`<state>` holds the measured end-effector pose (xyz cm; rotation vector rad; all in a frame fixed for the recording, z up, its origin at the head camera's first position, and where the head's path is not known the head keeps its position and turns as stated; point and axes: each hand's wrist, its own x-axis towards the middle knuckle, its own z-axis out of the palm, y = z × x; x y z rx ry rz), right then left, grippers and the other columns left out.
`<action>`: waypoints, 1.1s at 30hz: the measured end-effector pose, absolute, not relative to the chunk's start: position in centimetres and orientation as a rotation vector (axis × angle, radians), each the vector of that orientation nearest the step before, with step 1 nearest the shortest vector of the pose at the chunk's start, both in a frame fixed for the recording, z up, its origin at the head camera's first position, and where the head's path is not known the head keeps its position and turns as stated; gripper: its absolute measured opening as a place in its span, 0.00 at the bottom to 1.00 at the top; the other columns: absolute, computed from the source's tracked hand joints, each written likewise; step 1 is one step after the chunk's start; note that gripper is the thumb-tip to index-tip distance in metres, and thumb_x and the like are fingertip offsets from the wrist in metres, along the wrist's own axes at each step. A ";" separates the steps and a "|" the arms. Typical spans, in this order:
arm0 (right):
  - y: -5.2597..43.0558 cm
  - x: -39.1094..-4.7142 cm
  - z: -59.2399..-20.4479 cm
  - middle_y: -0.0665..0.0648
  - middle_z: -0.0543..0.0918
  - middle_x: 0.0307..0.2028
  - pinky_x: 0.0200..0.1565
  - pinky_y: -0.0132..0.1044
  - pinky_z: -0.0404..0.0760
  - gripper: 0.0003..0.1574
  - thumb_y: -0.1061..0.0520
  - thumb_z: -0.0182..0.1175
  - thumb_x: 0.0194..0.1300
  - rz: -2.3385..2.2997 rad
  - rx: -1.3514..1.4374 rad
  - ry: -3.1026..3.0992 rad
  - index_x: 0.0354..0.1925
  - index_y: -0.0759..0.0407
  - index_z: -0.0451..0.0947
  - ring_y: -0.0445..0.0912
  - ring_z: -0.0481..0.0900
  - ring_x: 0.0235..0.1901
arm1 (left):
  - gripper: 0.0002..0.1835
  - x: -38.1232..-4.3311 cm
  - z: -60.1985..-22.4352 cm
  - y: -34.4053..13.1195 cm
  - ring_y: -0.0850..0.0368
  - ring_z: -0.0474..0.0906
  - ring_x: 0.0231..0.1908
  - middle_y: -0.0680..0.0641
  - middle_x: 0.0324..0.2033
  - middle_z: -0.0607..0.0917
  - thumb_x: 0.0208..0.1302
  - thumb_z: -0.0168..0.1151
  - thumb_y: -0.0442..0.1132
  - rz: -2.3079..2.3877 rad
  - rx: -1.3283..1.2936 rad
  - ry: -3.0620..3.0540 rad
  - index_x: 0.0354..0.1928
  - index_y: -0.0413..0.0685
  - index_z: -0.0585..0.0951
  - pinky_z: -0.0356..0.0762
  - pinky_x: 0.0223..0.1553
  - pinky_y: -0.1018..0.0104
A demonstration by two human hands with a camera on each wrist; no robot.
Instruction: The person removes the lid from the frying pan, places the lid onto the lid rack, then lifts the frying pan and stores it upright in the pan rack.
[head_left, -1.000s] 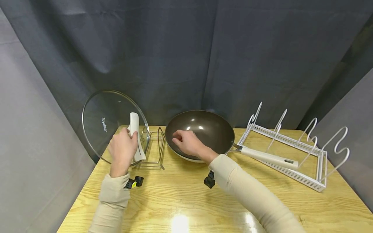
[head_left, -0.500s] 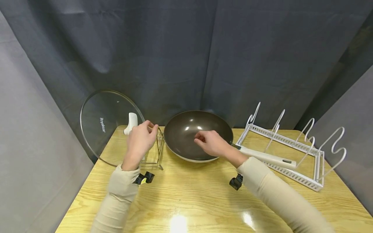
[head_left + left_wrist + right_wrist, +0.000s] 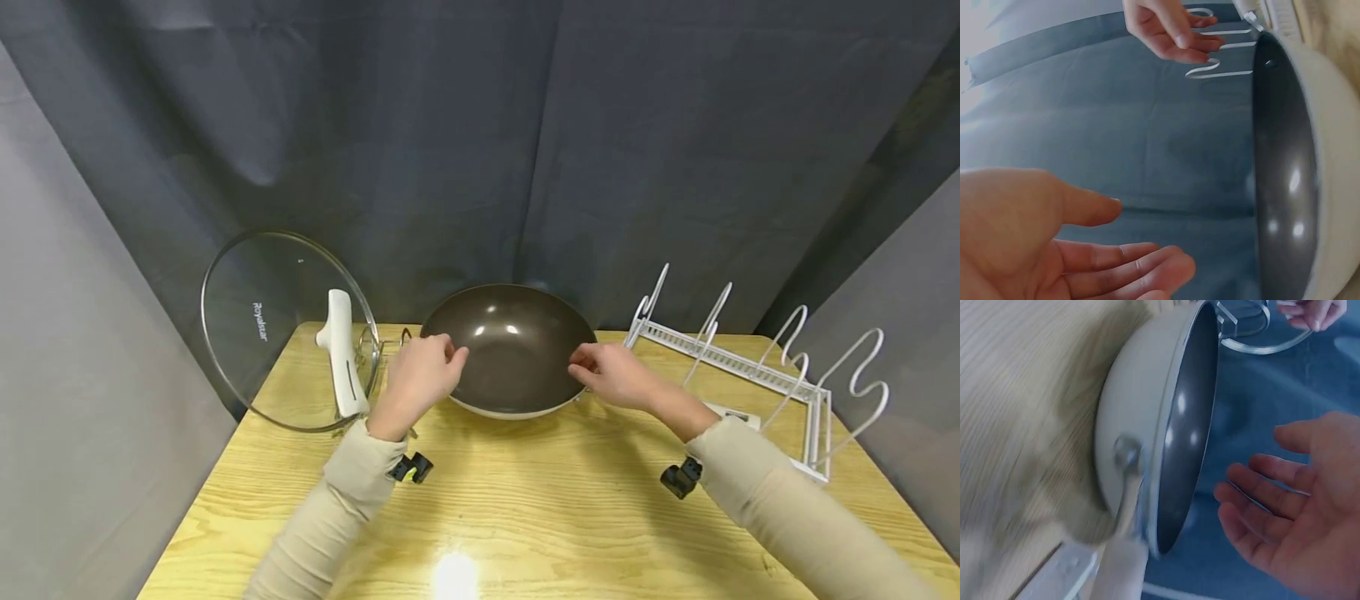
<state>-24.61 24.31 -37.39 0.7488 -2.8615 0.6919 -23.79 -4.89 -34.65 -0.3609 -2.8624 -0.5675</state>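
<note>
A wok [image 3: 510, 358] with a dark inside and a pale outer wall sits at the table's back centre. My left hand [image 3: 422, 375] hovers by its left rim with loosely bent fingers and nothing in them. Above the right rim is my right hand [image 3: 617, 377], also holding nothing; it and its forearm hide most of the wok's handle [image 3: 1121, 569]. To the left a glass lid [image 3: 270, 333] with a white handle [image 3: 343, 354] stands upright in a small wire stand [image 3: 366, 343], partly behind the left hand.
A white rack [image 3: 705, 358] with tall wavy wire dividers stands on the right of the wooden table [image 3: 525, 517]. The wok handle's end lies over the rack's near side. A dark curtain [image 3: 450, 150] hangs behind, with grey panels [image 3: 82, 350] at the sides.
My left hand has let go of the lid's handle and moved right to the wok's left rim. My right hand has moved right across the wok. Lid and wok stay in place.
</note>
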 end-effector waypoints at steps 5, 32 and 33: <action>27.2 -24.1 -37.7 0.54 0.83 0.30 0.35 0.44 0.80 0.10 0.58 0.58 0.66 0.679 0.691 -2.940 0.39 0.65 0.79 0.47 0.81 0.32 | 0.18 -23.5 -36.4 -3.7 0.54 0.72 0.17 0.50 0.16 0.76 0.67 0.53 0.53 -0.544 -0.383 -2.909 0.25 0.50 0.76 0.67 0.14 0.63; 37.6 -21.0 -38.8 0.53 0.82 0.35 0.37 0.45 0.78 0.22 0.48 0.48 0.73 0.615 0.632 -3.305 0.47 0.66 0.77 0.46 0.80 0.33 | 0.34 -23.9 -44.9 -3.2 0.32 0.44 0.68 0.24 0.67 0.49 0.70 0.48 0.48 -0.723 -0.213 -2.892 0.65 0.24 0.58 0.50 0.66 0.45; 37.9 -21.0 -38.8 0.52 0.81 0.33 0.36 0.43 0.77 0.23 0.47 0.47 0.73 0.654 0.623 -3.328 0.47 0.65 0.77 0.45 0.79 0.30 | 0.35 -24.0 -45.1 -3.2 0.32 0.42 0.68 0.25 0.68 0.47 0.70 0.48 0.49 -0.735 -0.199 -2.900 0.66 0.24 0.57 0.49 0.67 0.45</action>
